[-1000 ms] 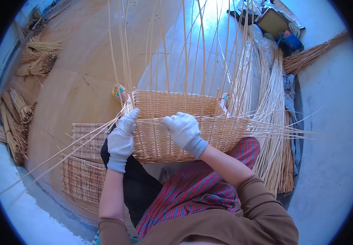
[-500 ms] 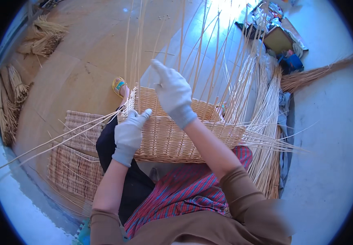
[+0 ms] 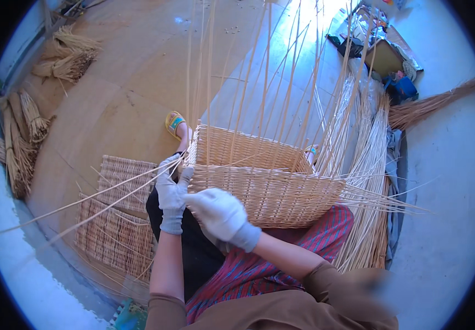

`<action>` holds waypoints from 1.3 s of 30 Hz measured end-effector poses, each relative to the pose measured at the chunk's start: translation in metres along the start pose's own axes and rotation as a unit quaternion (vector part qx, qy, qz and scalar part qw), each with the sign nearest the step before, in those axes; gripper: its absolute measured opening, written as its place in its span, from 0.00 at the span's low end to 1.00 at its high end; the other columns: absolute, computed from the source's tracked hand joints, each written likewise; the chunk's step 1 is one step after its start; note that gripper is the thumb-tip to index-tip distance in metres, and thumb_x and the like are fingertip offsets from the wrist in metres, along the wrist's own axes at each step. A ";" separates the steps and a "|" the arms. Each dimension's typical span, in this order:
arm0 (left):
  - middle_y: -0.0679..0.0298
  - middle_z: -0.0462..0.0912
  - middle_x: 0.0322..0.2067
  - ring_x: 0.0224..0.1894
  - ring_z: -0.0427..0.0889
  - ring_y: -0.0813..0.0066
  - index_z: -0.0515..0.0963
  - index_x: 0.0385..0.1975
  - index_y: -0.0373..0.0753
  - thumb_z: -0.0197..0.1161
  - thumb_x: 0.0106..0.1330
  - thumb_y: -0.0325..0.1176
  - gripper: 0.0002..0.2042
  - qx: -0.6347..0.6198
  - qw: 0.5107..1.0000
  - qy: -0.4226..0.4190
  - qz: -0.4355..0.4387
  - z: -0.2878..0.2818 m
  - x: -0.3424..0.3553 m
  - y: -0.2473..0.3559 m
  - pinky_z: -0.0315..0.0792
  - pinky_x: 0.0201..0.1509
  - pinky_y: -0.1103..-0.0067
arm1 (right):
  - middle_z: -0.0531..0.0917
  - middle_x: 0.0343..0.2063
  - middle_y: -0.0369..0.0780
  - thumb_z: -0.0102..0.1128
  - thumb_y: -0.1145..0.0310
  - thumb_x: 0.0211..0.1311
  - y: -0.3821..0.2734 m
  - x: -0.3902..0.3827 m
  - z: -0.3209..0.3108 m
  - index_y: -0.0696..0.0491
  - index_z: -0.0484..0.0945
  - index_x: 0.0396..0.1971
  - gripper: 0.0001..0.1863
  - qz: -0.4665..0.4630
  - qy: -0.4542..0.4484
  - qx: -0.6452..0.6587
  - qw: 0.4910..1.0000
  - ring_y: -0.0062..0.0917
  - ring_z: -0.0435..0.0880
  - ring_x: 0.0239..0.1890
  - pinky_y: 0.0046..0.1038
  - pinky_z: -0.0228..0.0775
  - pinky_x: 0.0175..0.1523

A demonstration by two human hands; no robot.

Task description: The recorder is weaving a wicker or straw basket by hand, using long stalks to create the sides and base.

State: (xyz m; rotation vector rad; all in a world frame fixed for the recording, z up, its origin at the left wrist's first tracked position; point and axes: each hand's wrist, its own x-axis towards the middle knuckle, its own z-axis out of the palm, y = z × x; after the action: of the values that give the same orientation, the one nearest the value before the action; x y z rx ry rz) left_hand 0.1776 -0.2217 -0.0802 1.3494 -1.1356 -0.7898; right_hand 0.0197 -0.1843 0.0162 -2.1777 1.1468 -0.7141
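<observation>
A rectangular wicker basket (image 3: pixel 265 192), part woven, rests across my lap with long upright stakes rising from its sides. At its left front corner my left hand (image 3: pixel 172 192), in a white knitted glove, is closed around the wicker rods (image 3: pixel 111 190) that stretch out to the left. My right hand (image 3: pixel 218 213), gloved the same way, is just in front of the basket's front wall, its fingertips close to my left thumb. Its fingers are curled, and what they hold, if anything, is hidden.
Two woven panels (image 3: pixel 114 234) lie on the floor at my left. Bundles of rods (image 3: pixel 20 137) stand along the left wall. A long pile of pale rods (image 3: pixel 366 192) lies at my right, with bags and a blue container (image 3: pixel 402 88) beyond it.
My right hand has come down from above the basket to beside my left hand. My left hand has shifted onto the corner rods. The basket appears slightly farther right and lower in view.
</observation>
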 end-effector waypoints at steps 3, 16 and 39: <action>0.60 0.81 0.50 0.51 0.79 0.75 0.73 0.58 0.35 0.71 0.63 0.24 0.23 -0.065 0.995 -0.040 -0.067 -0.002 0.009 -0.012 0.72 0.60 0.78 | 0.83 0.36 0.41 0.64 0.70 0.60 -0.025 0.022 0.021 0.50 0.74 0.61 0.27 -0.077 0.071 0.062 0.993 0.39 0.84 0.39 0.37 0.78 0.41; 0.59 0.83 0.49 0.51 0.80 0.73 0.78 0.53 0.31 0.64 0.66 0.19 0.15 -0.137 0.987 0.047 -0.062 0.006 -0.002 -0.010 0.76 0.58 0.76 | 0.79 0.27 0.35 0.63 0.66 0.56 -0.029 0.022 0.020 0.47 0.79 0.41 0.12 -0.158 0.129 -0.029 0.979 0.29 0.83 0.31 0.33 0.77 0.33; 0.70 0.76 0.36 0.37 0.73 0.83 0.74 0.44 0.37 0.70 0.64 0.30 0.14 -0.076 0.987 0.037 -0.136 0.017 0.018 -0.003 0.72 0.44 0.83 | 0.84 0.49 0.44 0.60 0.76 0.68 0.051 0.031 -0.050 0.53 0.77 0.61 0.22 0.139 0.285 0.184 0.931 0.25 0.82 0.50 0.30 0.74 0.58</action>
State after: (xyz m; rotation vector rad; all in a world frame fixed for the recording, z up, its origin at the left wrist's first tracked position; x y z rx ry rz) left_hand 0.1680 -0.2441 -0.0826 1.4096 -0.8254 -0.9952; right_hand -0.0268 -0.2463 0.0218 -1.4902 1.4237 -1.3586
